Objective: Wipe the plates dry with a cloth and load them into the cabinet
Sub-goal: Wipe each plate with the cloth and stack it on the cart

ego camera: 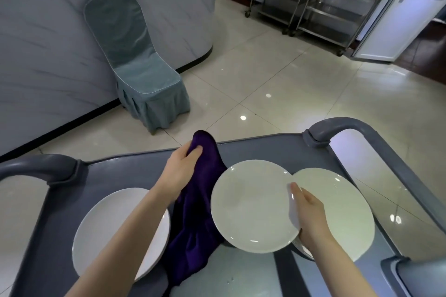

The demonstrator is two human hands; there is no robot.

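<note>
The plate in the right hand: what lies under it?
The held plate hides part of another white plate and of the purple cloth. The grey cart top directly below it cannot be seen.

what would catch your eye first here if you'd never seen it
The deep purple cloth stands out at centre, gripped by the left hand over the grey cart. Beside it the right hand holds a white plate by its rim, overlapping a second plate further right.
</note>
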